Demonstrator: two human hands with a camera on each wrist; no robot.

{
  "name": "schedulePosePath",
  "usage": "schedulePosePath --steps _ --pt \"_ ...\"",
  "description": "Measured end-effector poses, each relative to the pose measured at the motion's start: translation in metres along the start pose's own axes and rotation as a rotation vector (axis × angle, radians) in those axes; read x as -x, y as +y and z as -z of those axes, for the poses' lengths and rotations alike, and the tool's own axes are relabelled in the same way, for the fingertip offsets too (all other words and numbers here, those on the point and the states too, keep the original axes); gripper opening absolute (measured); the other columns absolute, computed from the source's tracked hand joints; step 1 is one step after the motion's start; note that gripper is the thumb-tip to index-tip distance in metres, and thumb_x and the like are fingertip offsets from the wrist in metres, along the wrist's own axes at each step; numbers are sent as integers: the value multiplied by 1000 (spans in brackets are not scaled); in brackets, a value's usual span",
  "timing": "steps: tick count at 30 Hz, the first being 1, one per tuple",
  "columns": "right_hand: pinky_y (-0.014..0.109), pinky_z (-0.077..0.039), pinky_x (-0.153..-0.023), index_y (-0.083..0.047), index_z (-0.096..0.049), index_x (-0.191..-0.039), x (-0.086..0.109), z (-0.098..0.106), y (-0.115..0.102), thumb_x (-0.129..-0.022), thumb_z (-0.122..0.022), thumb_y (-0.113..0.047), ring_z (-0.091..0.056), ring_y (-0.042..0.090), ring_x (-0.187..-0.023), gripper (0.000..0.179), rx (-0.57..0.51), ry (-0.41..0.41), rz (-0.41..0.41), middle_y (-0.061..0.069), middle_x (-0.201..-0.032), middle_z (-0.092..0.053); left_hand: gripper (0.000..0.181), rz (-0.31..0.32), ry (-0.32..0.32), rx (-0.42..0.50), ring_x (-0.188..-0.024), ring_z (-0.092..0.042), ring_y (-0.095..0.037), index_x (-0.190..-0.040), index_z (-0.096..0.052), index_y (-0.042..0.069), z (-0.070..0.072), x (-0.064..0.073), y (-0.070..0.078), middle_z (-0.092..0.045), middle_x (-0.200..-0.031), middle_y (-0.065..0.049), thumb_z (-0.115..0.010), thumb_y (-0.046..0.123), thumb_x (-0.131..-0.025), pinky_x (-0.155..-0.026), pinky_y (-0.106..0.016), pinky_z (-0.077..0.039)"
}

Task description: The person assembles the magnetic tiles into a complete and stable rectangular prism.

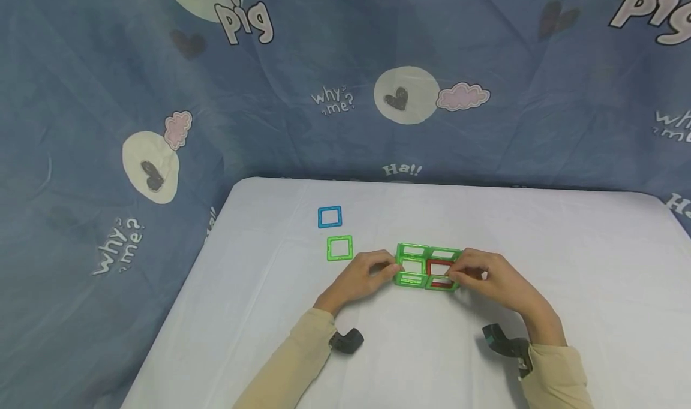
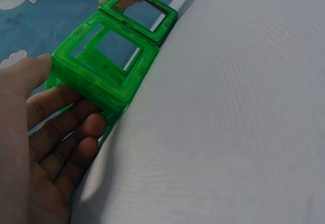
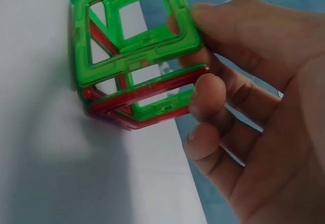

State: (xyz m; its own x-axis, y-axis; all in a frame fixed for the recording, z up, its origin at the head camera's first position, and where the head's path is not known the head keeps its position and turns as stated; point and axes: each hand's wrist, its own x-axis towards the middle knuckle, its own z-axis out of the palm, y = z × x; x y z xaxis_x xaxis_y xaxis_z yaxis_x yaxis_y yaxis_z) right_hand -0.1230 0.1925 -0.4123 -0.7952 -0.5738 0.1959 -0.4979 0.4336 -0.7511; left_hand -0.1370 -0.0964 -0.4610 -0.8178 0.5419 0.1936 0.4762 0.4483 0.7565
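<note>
A low box-like build of green square magnetic tiles [image 1: 412, 281] stands on the table, two squares long, with a red magnetic tile [image 1: 438, 267] in its right half. At its left end my left hand [image 1: 365, 274] grips the green frame, thumb at the top edge and fingers lower down. My right hand [image 1: 493, 277] pinches the right end, its thumb on a green tile [image 3: 137, 56]. In the right wrist view, a red tile edge [image 3: 147, 91] lies beside my curled fingertips. The left wrist view shows the near green face [image 2: 84, 76]; part of the far side is hidden.
A loose green square tile [image 1: 339, 259] lies flat left of the build, with a blue square tile [image 1: 330, 226] behind it. A white cloth covers the table [image 1: 259, 265]. Behind it hangs a blue printed curtain [image 1: 302, 55].
</note>
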Motion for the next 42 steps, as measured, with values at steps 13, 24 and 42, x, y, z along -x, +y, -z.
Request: schedulePosePath --steps 13,24,42 --pt "20 -46 -71 -16 -63 -97 3 5 7 -91 -49 -20 -56 6 -75 16 -36 105 -103 1 -90 -64 20 -23 6 -17 -82 -52 1 -92 -59 30 0 0 1 -58 -87 17 -45 44 -89 -80 -19 -45" --pt "21 -45 -63 -2 -59 -88 4 10 -6 -92 -45 -11 -54 20 -70 17 -122 255 -160 14 -81 -57 22 7 -6 -3 -86 -53 3 -95 -60 31 0 0 1 -59 -89 18 -45 46 -88 -84 -19 -44" --pt "19 -45 -67 -1 -55 -103 30 -16 9 -98 -29 -20 -55 17 -78 33 -162 361 -316 16 -88 -59 19 14 -5 7 -86 -54 3 -94 -60 31 -1 -2 0 -59 -89 19 -46 44 -88 -85 -19 -44"
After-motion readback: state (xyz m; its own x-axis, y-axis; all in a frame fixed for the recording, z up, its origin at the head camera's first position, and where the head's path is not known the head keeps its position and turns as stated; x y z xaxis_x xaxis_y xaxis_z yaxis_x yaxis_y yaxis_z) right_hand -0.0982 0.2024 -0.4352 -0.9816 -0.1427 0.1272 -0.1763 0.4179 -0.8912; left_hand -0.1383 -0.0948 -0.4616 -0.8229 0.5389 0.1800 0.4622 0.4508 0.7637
